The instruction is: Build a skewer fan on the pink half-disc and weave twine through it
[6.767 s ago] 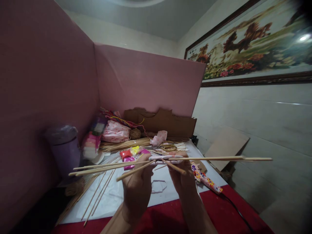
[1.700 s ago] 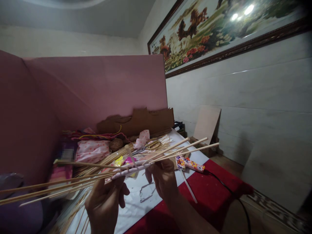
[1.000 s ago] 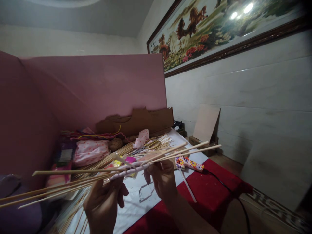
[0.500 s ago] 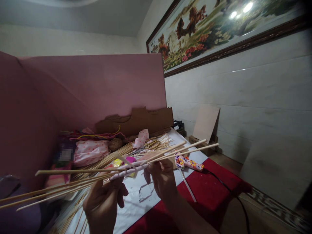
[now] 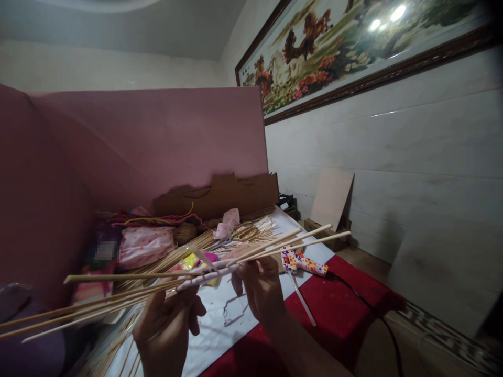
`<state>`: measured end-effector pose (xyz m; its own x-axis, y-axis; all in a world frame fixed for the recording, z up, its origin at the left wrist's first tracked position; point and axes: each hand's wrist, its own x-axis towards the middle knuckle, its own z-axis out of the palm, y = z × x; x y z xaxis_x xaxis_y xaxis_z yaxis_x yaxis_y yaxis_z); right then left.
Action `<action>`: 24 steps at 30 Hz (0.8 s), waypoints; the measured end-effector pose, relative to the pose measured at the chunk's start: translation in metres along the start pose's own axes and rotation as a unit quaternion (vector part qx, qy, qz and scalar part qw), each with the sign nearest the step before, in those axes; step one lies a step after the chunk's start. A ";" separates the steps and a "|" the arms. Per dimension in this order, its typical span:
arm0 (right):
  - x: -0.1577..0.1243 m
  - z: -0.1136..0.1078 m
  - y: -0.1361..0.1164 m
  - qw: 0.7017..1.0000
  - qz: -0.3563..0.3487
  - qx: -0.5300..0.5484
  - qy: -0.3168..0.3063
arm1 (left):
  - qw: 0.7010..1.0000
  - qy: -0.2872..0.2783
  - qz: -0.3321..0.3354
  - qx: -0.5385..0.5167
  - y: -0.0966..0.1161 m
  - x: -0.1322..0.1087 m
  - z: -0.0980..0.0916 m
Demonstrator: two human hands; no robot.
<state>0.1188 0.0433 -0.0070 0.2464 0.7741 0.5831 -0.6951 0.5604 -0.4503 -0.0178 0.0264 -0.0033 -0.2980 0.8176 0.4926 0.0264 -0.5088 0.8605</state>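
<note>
Above the table I hold a bundle of thin wooden sticks [image 5: 291, 244], its middle wrapped in a pale strip [image 5: 196, 279]. Several stick ends fan out on both sides. My left hand [image 5: 168, 324] is closed under the left part of the wrapping. Close to the right end of the wrap, my right hand [image 5: 261, 288] pinches the bundle between thumb and fingers. A short translucent tail of the strip [image 5: 203, 257] sticks up from the middle. Past my right hand lies a flower-patterned glue gun [image 5: 306, 263], with a clear glue stick [image 5: 304, 301] beside it.
Many loose sticks [image 5: 168, 251] lie across the table's left and back. Behind them are a polka-dot cloth bundle [image 5: 147, 246], a ball of brown twine [image 5: 185, 233] and cut cardboard [image 5: 220, 193]. A black cord [image 5: 365, 303] crosses the red cloth [image 5: 334, 324]. Pink panels [image 5: 157, 136] stand behind.
Both hands keep nearly the same place and grip. The stick ends have shifted very slightly, with the upper left stick's tip a little further right.
</note>
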 end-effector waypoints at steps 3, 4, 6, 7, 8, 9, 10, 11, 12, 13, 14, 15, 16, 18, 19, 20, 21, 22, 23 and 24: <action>0.000 0.000 0.000 1.000 0.008 -0.003 0.006 | 1.000 -0.006 0.003 0.002 0.000 0.000 0.000; 0.000 -0.001 0.001 1.000 0.009 0.000 0.007 | 1.000 -0.008 0.002 0.004 0.000 0.000 0.000; -0.001 -0.001 0.001 1.000 0.009 0.006 0.006 | 1.000 -0.010 0.001 0.006 0.000 0.000 0.000; -0.001 -0.001 0.000 1.000 0.008 0.009 0.005 | 1.000 -0.009 0.000 0.007 0.000 -0.001 0.000; -0.001 0.000 0.000 1.000 0.006 0.012 0.004 | 1.000 -0.008 -0.002 0.009 0.000 -0.001 0.000; -0.001 0.000 0.000 1.000 0.004 0.013 0.003 | 1.000 -0.008 -0.005 0.011 0.001 0.000 0.000; -0.001 0.000 0.000 1.000 0.003 0.013 0.001 | 1.000 -0.007 -0.007 0.012 0.001 0.000 0.001; -0.001 0.000 0.000 1.000 0.001 0.014 0.000 | 1.000 -0.007 -0.009 0.014 0.001 0.000 0.001; -0.001 0.000 0.000 1.000 0.000 0.014 0.000 | 1.000 -0.007 -0.010 0.014 0.001 0.000 0.001; -0.001 0.000 0.000 1.000 -0.001 0.012 0.001 | 1.000 -0.007 -0.009 0.013 0.001 0.000 0.001; -0.001 0.000 0.000 1.000 0.001 0.009 0.002 | 1.000 -0.008 -0.009 0.010 0.000 0.000 0.000; -0.001 0.000 0.000 1.000 0.003 0.005 0.003 | 1.000 -0.008 -0.008 0.009 0.000 0.000 0.000; 0.000 0.000 0.000 1.000 0.005 0.001 0.006 | 1.000 -0.007 -0.007 0.007 0.000 0.000 0.000; 0.000 -0.001 0.000 1.000 0.010 -0.005 0.010 | 1.000 -0.008 -0.006 0.007 0.000 0.000 -0.001; 0.000 -0.001 0.000 1.000 0.010 -0.006 0.010 | 1.000 -0.009 -0.005 0.008 0.000 0.000 -0.001; 0.000 -0.001 0.000 1.000 0.008 -0.004 0.009 | 1.000 -0.010 -0.005 0.009 0.000 0.000 -0.001; 0.000 -0.001 0.000 1.000 0.005 -0.001 0.007 | 1.000 -0.010 -0.005 0.010 0.000 0.000 -0.001; 0.000 -0.001 0.000 1.000 0.004 0.000 0.005 | 1.000 -0.012 -0.006 0.010 0.000 0.000 0.000; 0.000 -0.001 0.000 1.000 0.004 -0.001 0.005 | 1.000 -0.013 -0.007 0.009 0.000 0.000 0.000; 0.000 -0.001 0.000 1.000 0.006 -0.002 0.006 | 1.000 -0.012 -0.007 0.009 0.000 0.000 0.000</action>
<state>0.1195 0.0442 -0.0079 0.2454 0.7841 0.5701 -0.6954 0.5521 -0.4600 -0.0176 0.0264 -0.0032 -0.2752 0.8310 0.4834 0.0400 -0.4925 0.8694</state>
